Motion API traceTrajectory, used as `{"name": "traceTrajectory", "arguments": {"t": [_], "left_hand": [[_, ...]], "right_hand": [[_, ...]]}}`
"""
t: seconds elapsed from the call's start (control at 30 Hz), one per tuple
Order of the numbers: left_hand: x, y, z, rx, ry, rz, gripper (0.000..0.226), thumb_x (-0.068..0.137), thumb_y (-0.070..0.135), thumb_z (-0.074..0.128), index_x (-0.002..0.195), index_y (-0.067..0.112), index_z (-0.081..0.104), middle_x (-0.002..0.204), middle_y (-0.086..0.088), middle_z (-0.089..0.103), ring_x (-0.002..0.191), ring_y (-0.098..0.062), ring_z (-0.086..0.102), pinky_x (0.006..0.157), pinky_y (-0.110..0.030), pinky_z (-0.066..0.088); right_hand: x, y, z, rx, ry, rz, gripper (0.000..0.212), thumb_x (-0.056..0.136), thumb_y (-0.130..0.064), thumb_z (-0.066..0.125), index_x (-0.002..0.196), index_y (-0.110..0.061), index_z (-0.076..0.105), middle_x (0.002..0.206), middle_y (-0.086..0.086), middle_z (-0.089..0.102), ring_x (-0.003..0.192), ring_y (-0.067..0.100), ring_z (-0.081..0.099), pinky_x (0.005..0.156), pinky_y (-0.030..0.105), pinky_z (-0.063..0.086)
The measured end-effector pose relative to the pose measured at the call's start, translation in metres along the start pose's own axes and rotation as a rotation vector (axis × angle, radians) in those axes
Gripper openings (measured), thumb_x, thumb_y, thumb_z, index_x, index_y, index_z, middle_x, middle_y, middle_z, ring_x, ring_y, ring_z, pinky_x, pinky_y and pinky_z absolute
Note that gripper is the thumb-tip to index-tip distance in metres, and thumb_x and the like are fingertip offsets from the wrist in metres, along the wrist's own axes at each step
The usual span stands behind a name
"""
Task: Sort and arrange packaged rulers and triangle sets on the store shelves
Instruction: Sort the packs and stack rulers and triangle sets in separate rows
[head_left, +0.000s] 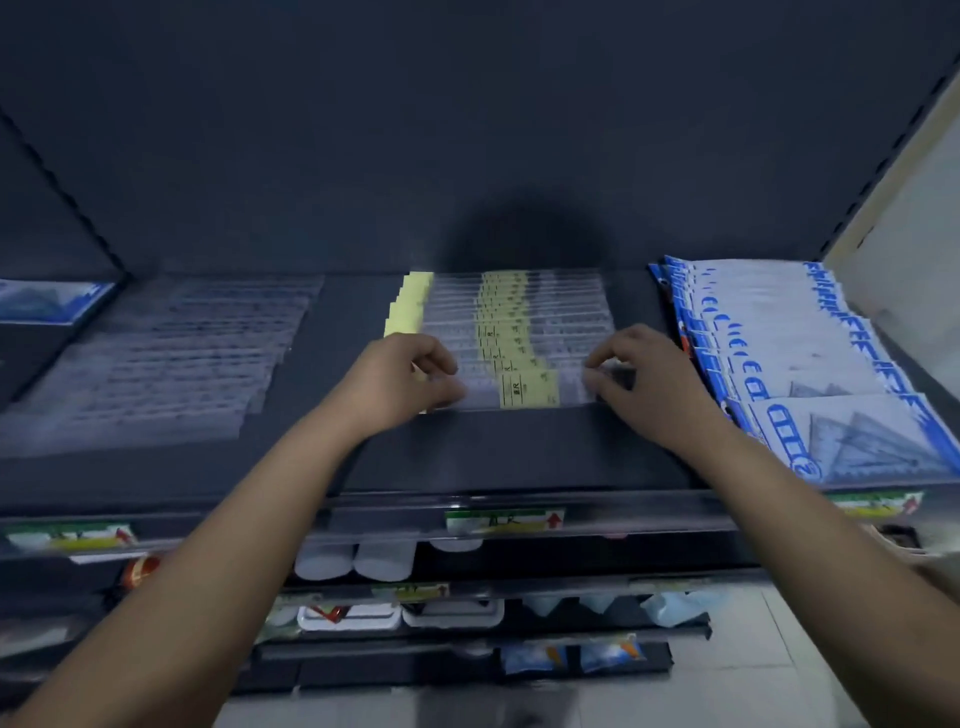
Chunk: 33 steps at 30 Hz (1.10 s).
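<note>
L hand (402, 376) is pinching the left end of the front ruler pack (524, 392), w/ fingers curled & closing on it. R hand (641, 382) is pinching the right end the same way. The pack is lying flat on the dark shelf (509, 452), stretching between the two sets of fingers. Its yellow label is sitting about midway between them.

Just behind the fingers, more ruler packs (519, 312) are lying in a row. Each one is overlapping the next, going back to the shelf wall.

Right of the R fingers, just beside them, blue & white triangle set packs (779, 338) are lying in a row too. Left of the L fingers, well apart, clear ruler packs (171, 353) are lying in another row, but it's blurry there.

In front of the fingers, toward the person, bare shelf is showing. Then comes the shelf edge w/ a green & white price tag (504, 519). Below that, white tubs (353, 561) are sitting on a lower shelf.
</note>
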<state>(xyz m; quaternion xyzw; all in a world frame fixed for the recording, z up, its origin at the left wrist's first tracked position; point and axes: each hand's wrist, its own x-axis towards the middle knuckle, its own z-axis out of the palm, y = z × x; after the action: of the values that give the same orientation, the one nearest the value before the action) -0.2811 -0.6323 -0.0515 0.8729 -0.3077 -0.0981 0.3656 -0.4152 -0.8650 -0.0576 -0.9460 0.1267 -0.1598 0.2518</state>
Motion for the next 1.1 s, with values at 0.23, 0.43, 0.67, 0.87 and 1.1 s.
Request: {"name": "traceTrajectory", "arguments": {"t": [0.23,0.43,0.67,0.87,1.1], "left_hand": [[-0.004,-0.018,-0.003,0.135,0.179,0.007,0.025,0.071,0.038,0.081,0.088,0.028,0.066,0.098,0.021,0.057,0.094,-0.006,0.044,0.087,-0.023,0.028],[-0.018,-0.015,-0.018,0.368,0.253,0.047,0.036,0.088,0.058,0.049,0.097,0.027,0.064,0.103,0.009,0.062,0.104,-0.014,0.05,0.086,-0.028,0.023],[-0.062,-0.034,-0.081,0.685,0.201,0.001,0.067,0.089,0.068,0.016,0.117,0.023,0.058,0.121,0.005,0.059,0.115,-0.017,0.047,0.094,-0.03,0.02],[-0.137,-0.092,-0.177,0.897,0.24,-0.121,0.073,0.089,0.071,0.017,0.12,0.02,0.058,0.122,0.002,0.059,0.118,-0.02,0.047,0.101,-0.038,0.021],[-0.228,-0.201,-0.288,0.958,0.219,-0.244,0.081,0.081,0.072,0.006,0.124,0.023,0.054,0.123,0.005,0.056,0.122,-0.019,0.043,0.103,-0.037,0.021]], "right_hand": [[0.002,0.002,0.012,-0.135,-0.022,-0.023,0.02,0.087,-0.036,0.06,0.101,-0.022,0.064,0.113,0.002,0.058,0.105,0.026,0.05,0.09,0.039,0.039],[0.007,-0.026,0.002,-0.175,0.044,-0.136,0.04,0.091,-0.05,0.051,0.106,-0.016,0.067,0.112,0.004,0.062,0.103,0.029,0.054,0.087,0.039,0.037],[0.027,-0.125,0.042,-0.064,-0.155,-0.308,0.051,0.088,-0.054,0.041,0.114,-0.015,0.063,0.117,0.002,0.057,0.108,0.024,0.052,0.095,0.037,0.04],[0.029,-0.234,0.106,-0.07,-0.245,-0.398,0.073,0.082,-0.07,0.019,0.118,-0.021,0.059,0.126,-0.002,0.053,0.114,0.02,0.049,0.097,0.035,0.039],[0.017,-0.377,0.194,0.005,-0.29,-0.421,0.054,0.089,-0.06,0.037,0.123,-0.023,0.056,0.13,-0.004,0.051,0.119,0.017,0.044,0.099,0.034,0.037]]}}
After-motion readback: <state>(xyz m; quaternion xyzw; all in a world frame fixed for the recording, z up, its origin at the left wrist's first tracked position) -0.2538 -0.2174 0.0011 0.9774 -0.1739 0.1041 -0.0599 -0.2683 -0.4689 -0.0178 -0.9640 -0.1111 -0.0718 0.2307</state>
